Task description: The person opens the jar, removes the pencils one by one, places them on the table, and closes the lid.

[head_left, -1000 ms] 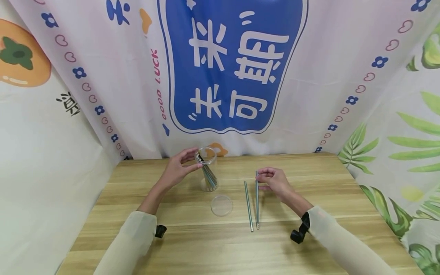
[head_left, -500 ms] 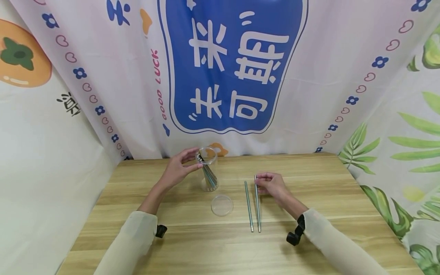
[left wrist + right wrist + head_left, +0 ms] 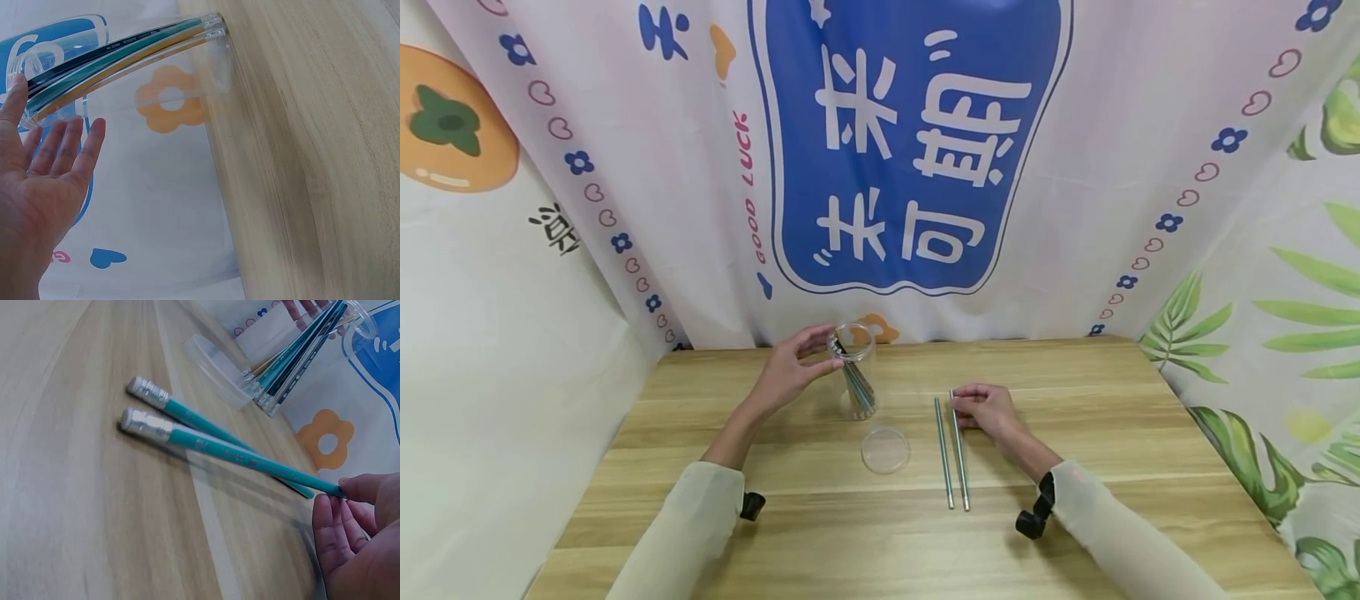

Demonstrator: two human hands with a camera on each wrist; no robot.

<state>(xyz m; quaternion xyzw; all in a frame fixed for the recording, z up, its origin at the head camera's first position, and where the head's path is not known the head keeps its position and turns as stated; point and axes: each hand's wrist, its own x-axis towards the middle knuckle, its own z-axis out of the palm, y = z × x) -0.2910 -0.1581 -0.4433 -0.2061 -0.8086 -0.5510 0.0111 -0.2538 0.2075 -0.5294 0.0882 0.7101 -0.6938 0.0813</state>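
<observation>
Wood-grain table (image 3: 805, 525), printed curtain (image 3: 895, 167) behind. My right hand (image 3: 988, 412) pinches teal pencil (image 3: 959, 454) opposite eraser (image 3: 134, 419), beside second pencil (image 3: 943, 454); probably light, stiff, slick, best gripped mid-shaft. My left hand (image 3: 786, 367) grips clear cup (image 3: 868, 352) at rim.

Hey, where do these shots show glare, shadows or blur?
Head view: pale sheen on the near part of the table; left wrist view: dim light, highlights on the clear jar; right wrist view: the held pencil casts a soft shadow, its eraser end slightly blurred.
</observation>
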